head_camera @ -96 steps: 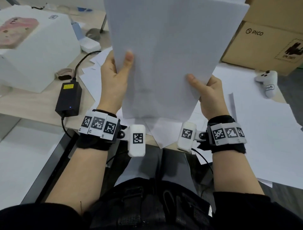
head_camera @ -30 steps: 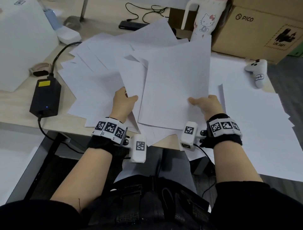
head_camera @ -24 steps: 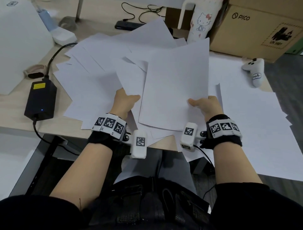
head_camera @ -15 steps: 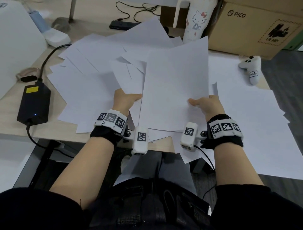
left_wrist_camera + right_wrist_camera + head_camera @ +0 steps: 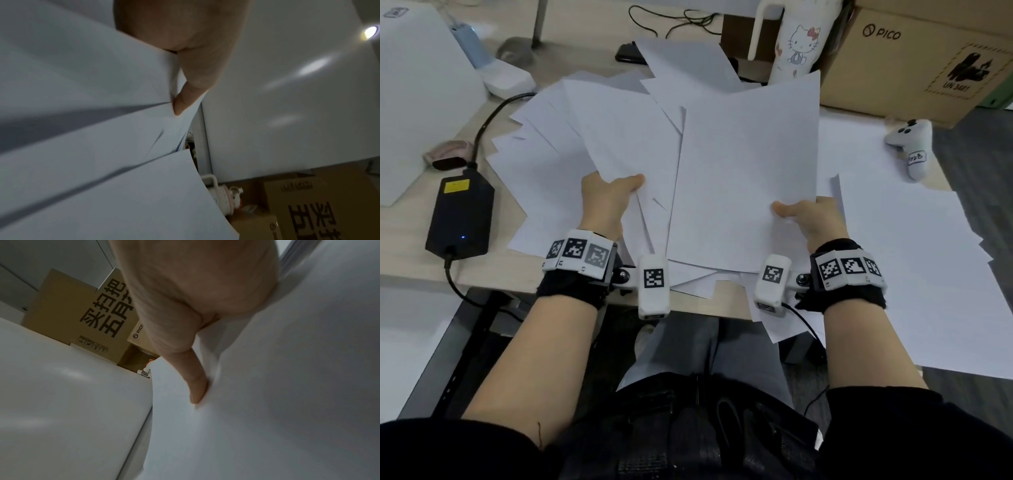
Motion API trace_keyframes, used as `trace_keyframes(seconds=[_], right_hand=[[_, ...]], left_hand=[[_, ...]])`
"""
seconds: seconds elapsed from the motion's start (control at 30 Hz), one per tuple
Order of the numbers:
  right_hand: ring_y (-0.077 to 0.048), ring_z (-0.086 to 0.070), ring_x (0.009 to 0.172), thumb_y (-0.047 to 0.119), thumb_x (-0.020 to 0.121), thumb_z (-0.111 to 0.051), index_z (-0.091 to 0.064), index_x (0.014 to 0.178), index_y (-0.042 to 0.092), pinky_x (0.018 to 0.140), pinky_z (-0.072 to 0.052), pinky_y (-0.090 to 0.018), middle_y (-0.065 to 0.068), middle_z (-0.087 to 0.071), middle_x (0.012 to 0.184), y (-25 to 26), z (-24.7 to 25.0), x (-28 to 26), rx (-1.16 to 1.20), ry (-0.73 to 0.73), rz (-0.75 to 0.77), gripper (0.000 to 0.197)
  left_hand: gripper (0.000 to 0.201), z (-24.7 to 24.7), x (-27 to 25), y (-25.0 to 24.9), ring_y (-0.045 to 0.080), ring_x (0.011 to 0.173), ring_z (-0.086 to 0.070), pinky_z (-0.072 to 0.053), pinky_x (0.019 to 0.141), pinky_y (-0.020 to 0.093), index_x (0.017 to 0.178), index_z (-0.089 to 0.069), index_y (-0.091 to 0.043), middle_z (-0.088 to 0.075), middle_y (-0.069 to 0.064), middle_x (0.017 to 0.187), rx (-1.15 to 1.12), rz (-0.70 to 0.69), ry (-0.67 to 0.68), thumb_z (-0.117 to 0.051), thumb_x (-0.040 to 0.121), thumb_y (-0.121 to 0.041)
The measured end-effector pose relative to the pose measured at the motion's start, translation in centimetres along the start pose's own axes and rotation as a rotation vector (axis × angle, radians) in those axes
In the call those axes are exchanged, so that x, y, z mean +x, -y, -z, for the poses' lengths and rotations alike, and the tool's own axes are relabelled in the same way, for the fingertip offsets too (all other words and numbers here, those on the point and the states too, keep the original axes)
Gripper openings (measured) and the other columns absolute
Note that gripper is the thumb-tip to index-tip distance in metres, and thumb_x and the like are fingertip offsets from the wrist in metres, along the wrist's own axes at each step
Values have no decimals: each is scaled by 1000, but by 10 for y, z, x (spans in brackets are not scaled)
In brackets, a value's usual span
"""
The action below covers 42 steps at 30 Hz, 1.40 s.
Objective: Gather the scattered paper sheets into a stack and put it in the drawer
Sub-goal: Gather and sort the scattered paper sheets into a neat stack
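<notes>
- A desk [image 5: 410, 219] is seen across the upper half of the head view, strewn with loose paper sheets [image 5: 544, 164]; more overhang its edge at right.
- A cardboard box [image 5: 914, 61] is located at upper right, a white box [image 5: 421, 89] at upper left.
- A held stack [image 5: 746, 178] is located at frame centre, raised above the scattered sheets.
- A black power adapter [image 5: 460, 214] is noted at left.
- The left hand [image 5: 604, 202] is closed on overlapping sheets just left of the stack, thumb on top.
- The right hand [image 5: 815, 219] is pinched on the stack's lower right edge.
- A white controller [image 5: 911, 144] lies at right.
</notes>
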State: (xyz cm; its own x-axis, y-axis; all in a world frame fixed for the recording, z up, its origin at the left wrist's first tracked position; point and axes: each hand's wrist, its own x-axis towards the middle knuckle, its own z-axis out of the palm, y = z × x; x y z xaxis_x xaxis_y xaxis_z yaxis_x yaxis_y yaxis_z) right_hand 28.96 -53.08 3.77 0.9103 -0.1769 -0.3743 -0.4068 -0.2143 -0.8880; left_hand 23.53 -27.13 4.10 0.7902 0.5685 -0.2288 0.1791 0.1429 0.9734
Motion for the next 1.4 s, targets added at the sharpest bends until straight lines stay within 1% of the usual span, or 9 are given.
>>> trace_keyframes(seconds=[0.23,0.4,0.63,0.7,0.83,0.97,1.13,1.23,1.4], right_hand=[[-21,-59,91,6,75,-76,-64,102,4,81,-42,-27,-6,-65,98,-3,-25,-3,-37,65,6,30],[-21,-59,93,6,77,-75,-63,108,-1,80,-41,-27,-8,-65,100,-1,-30,-6,-44,85,26,34],[-7,-58,68,8,79,-75,-60,77,12,57,-44,-12,3,-63,79,9,-45,-11,30,211,73,15],[-11,-61,72,9,78,-75,-64,81,11,62,-47,-14,2,-65,79,13,-54,-13,39,248,85,12],[-21,-62,85,10,77,-76,-67,89,7,81,-49,-28,-3,-68,85,18,-72,-19,78,325,71,15],[-14,-62,79,15,83,-71,-63,109,3,58,-49,-12,-4,-65,94,25,-85,-25,120,387,45,30],[-20,-60,109,34,68,-84,-58,123,5,102,-44,-36,-3,-66,115,34,-107,-33,147,470,34,67],[-26,-60,113,44,44,-93,-53,127,5,104,-41,-45,-7,-65,119,30,-117,-19,185,489,42,100],[-15,-67,75,12,85,-68,-67,96,2,73,-53,-27,0,-72,79,43,-130,-39,252,509,96,15]], left_hand=[[33,25,4,14,20,96,-63,-52,78,26,116,-61,-3,-65,8,108,66,40,8,-67,84,2],[29,21,1,18,22,95,-63,-52,89,36,105,-63,-5,-66,4,93,97,51,43,-69,80,7],[30,58,1,-2,5,80,-61,-49,64,10,105,-58,-13,-63,-4,92,74,-99,-16,-67,83,5],[31,71,-3,-8,-4,75,-58,-47,58,4,110,-58,-11,-62,-8,91,60,-124,-34,-66,84,4],[36,95,-9,-15,-2,82,-60,-50,64,6,118,-57,-8,-63,-2,104,27,-154,-68,-68,84,0],[39,119,-11,-20,4,96,-63,-51,80,15,117,-57,-12,-66,-6,108,-8,-130,-70,-73,81,-8],[31,132,-20,-29,2,96,-64,-51,84,19,110,-60,-17,-66,-8,104,-25,-146,15,-68,83,-3],[38,137,-21,-33,8,102,-64,-52,88,23,118,-57,-12,-67,-6,108,-36,-155,43,-68,83,-2],[32,146,-24,-42,6,97,-66,-51,93,28,109,-59,-18,-67,-7,105,-59,-160,35,-66,84,-1]])
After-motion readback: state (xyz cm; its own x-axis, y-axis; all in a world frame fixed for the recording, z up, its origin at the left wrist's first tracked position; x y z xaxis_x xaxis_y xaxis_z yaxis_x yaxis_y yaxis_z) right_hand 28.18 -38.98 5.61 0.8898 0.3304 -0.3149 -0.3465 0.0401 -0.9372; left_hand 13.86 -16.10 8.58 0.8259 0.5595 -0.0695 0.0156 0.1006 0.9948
